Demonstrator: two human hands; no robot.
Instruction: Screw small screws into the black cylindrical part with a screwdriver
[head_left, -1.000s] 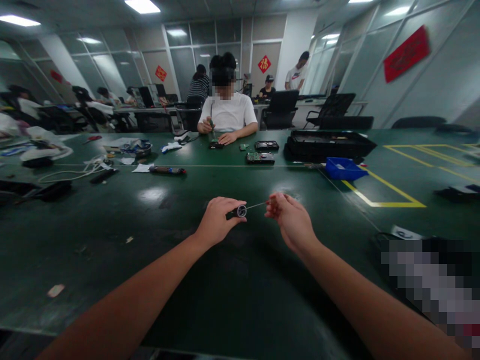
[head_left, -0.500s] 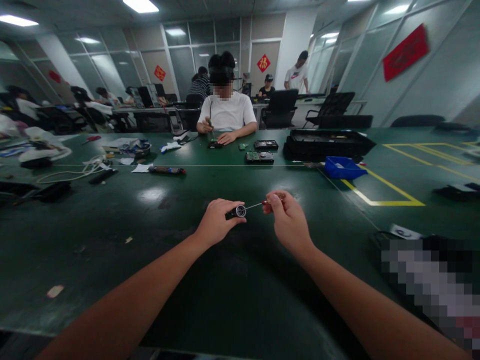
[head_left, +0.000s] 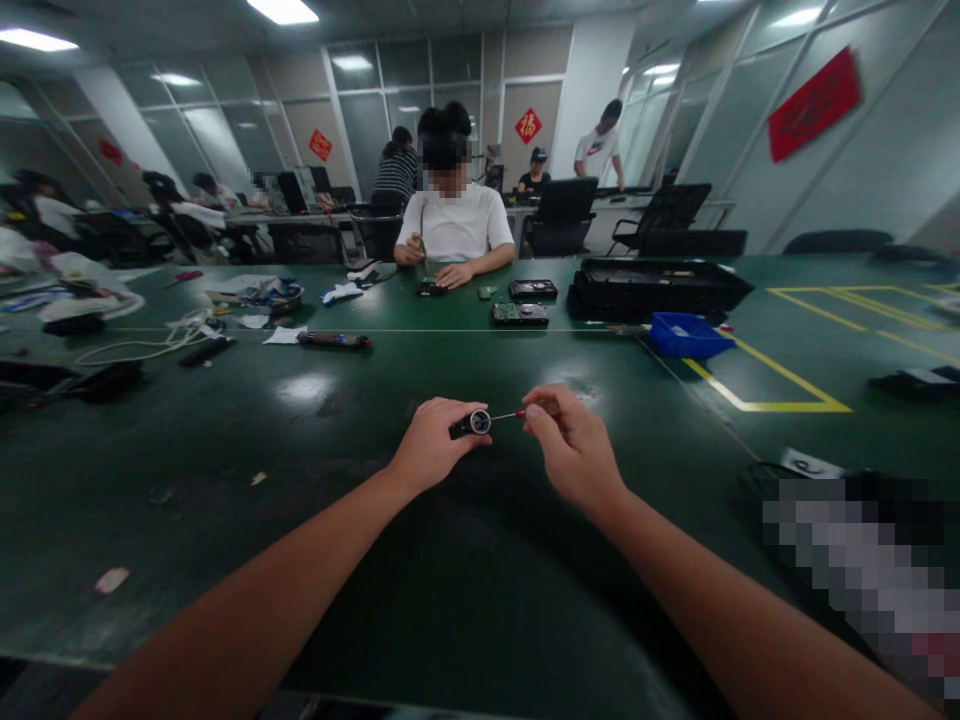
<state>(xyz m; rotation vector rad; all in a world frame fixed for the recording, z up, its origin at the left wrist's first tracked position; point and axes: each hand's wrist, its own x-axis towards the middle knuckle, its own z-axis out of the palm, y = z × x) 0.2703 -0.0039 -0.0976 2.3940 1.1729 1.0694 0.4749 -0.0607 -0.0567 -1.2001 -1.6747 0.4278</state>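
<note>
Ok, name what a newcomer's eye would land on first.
Probably the centre, where the left hand grips a silver-rimmed black cylinder and the right hand points a screwdriver at it. Beyond, right of centre, sits a bright blue bin. A red banner hangs upper right.

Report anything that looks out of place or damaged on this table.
The left side of the green table bears a larger pale patch near the front edge and a smaller pale patch farther in. Both interrupt the green, as stray scraps or worn spots; I cannot tell which.
</note>
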